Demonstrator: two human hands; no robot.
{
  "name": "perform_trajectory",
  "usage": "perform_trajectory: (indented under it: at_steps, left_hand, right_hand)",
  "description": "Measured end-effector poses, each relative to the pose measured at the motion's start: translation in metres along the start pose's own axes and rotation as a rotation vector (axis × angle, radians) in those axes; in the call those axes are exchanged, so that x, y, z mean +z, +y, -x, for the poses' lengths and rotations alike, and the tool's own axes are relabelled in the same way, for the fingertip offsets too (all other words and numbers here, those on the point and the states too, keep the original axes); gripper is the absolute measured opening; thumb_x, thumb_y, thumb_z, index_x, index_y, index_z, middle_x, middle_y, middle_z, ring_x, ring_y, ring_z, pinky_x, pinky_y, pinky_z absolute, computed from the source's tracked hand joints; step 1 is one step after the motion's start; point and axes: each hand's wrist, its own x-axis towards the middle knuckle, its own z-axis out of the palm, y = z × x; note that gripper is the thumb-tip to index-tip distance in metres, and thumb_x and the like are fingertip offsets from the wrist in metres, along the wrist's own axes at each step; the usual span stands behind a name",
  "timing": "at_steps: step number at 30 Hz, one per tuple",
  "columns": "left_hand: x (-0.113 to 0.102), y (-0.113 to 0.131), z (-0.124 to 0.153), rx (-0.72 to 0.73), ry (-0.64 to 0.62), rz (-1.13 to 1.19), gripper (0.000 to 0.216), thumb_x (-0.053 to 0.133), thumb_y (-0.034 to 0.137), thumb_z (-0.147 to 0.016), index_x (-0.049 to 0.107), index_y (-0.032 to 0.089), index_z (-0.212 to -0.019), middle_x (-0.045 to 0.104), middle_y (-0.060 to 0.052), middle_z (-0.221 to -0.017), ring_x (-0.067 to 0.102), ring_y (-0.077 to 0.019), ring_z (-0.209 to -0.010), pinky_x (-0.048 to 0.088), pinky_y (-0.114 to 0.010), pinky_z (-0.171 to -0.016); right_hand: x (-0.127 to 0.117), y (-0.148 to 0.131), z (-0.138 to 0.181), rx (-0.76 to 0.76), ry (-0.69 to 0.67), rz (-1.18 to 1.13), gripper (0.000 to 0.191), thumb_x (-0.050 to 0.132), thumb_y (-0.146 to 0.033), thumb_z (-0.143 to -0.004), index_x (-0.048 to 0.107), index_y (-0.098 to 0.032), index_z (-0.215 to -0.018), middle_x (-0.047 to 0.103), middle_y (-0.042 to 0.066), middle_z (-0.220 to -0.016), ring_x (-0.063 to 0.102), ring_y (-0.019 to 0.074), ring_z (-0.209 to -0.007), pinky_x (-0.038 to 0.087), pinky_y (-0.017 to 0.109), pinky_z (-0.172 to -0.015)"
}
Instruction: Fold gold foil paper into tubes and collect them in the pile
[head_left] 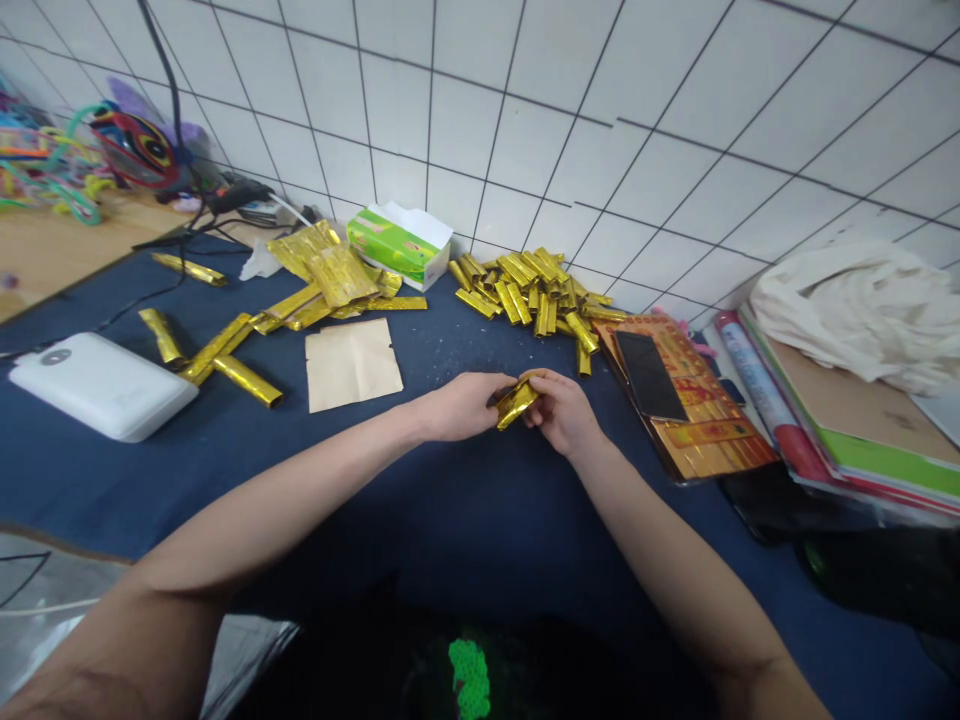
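Observation:
Between my two hands, above the dark blue cloth, is a shiny gold foil paper piece [517, 402], partly folded or curled. My left hand [469, 405] pinches its left end, and my right hand [561, 408] grips its upper right edge. Fingers cover parts of the foil, so its full shape is hidden. Beyond my hands lies a heap of folded gold foil strips [536, 285]. A flat beige paper square [352, 365] rests to the left of my left hand.
More gold foil rolls [247, 380] and a foil bundle [334, 270] lie at left, near a white device [101, 385] with a black cable. A green tissue pack [401, 243] stands by the tiled wall. At right, a phone [651, 375] rests on a stack of gold-red sheets [720, 445].

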Motion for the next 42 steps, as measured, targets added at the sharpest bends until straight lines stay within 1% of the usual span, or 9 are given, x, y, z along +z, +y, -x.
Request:
perform_trajectory:
  at_steps: [7,13,15,20,25,28,32,36,42]
  left_hand:
    - [-0.001,-0.003,-0.001,-0.052,-0.104,0.155,0.052,0.040,0.006,-0.067,0.051,0.015,-0.118,0.066,-0.002,-0.087,0.059,-0.0102,-0.061,0.046,-0.020,-0.055]
    - [0.000,-0.003,0.001,0.041,0.009,-0.012,0.046,0.043,0.009,-0.071,0.055,0.019,-0.114,0.066,-0.002,-0.093,0.061,-0.0145,-0.079,0.046,-0.023,-0.070]
    - [0.000,-0.001,0.002,0.040,0.017,-0.059,0.045,0.043,0.011,-0.072,0.055,0.019,-0.115,0.066,-0.003,-0.094,0.061,-0.0154,-0.082,0.045,-0.024,-0.070]
    - [-0.002,0.004,0.003,0.020,0.024,-0.100,0.041,0.043,0.011,-0.073,0.057,0.019,-0.110,0.066,-0.003,-0.090,0.060,-0.0143,-0.075,0.043,-0.022,-0.065]
    - [-0.002,0.005,0.001,-0.066,0.016,0.016,0.029,0.039,0.011,-0.073,0.060,0.015,-0.093,0.063,0.000,-0.071,0.057,-0.0112,-0.061,0.041,-0.021,-0.057]
    - [-0.001,0.003,0.000,-0.071,0.007,0.076,0.028,0.042,0.014,-0.074,0.059,0.014,-0.097,0.063,0.000,-0.073,0.057,-0.0103,-0.059,0.042,-0.020,-0.056]
    - [0.000,0.002,0.000,-0.049,0.033,0.015,0.030,0.045,0.016,-0.073,0.060,0.016,-0.098,0.065,-0.001,-0.078,0.058,-0.0120,-0.066,0.043,-0.022,-0.060]
    - [-0.003,0.006,0.002,-0.044,-0.014,-0.011,0.035,0.045,0.014,-0.071,0.060,0.016,-0.102,0.065,-0.002,-0.080,0.059,-0.0136,-0.069,0.043,-0.023,-0.062]
    - [-0.003,0.012,0.005,-0.036,-0.018,-0.017,0.041,0.043,0.010,-0.069,0.058,0.019,-0.106,0.066,-0.002,-0.088,0.061,-0.0145,-0.074,0.043,-0.022,-0.065]
  right_hand:
    - [-0.009,-0.007,-0.002,0.106,-0.175,-0.041,0.014,0.059,-0.021,-0.062,0.062,-0.014,-0.073,0.054,-0.004,-0.042,0.039,0.0062,-0.028,0.036,0.020,-0.032]
    - [-0.013,-0.006,-0.004,0.099,-0.215,-0.056,0.015,0.058,-0.023,-0.064,0.063,-0.016,-0.077,0.053,-0.006,-0.043,0.038,0.0065,-0.030,0.037,0.022,-0.036]
    - [-0.014,-0.006,-0.004,0.097,-0.228,-0.057,0.017,0.057,-0.024,-0.064,0.063,-0.016,-0.078,0.053,-0.006,-0.042,0.038,0.0067,-0.030,0.037,0.022,-0.036]
    - [-0.016,-0.009,-0.003,0.103,-0.281,-0.055,0.020,0.057,-0.024,-0.064,0.063,-0.015,-0.081,0.052,-0.006,-0.042,0.040,0.0072,-0.031,0.037,0.022,-0.036]
    - [-0.016,-0.010,-0.001,0.098,-0.321,-0.028,0.023,0.059,-0.026,-0.063,0.063,-0.015,-0.083,0.053,-0.006,-0.043,0.040,0.0069,-0.031,0.037,0.022,-0.036]
    - [-0.016,-0.010,0.000,0.082,-0.312,-0.024,0.023,0.059,-0.028,-0.063,0.063,-0.015,-0.083,0.052,-0.006,-0.044,0.040,0.0067,-0.031,0.038,0.022,-0.036]
    - [-0.016,-0.010,0.000,0.079,-0.289,-0.028,0.024,0.060,-0.028,-0.063,0.063,-0.015,-0.083,0.053,-0.006,-0.043,0.041,0.0072,-0.031,0.039,0.023,-0.036]
    - [-0.015,-0.007,-0.003,0.067,-0.271,-0.019,0.021,0.060,-0.026,-0.063,0.064,-0.015,-0.081,0.056,-0.004,-0.044,0.042,0.0070,-0.030,0.040,0.022,-0.036]
    - [-0.010,-0.001,-0.004,-0.035,-0.117,0.020,0.017,0.062,-0.025,-0.065,0.063,-0.016,-0.079,0.057,-0.005,-0.047,0.041,0.0062,-0.030,0.038,0.021,-0.034]
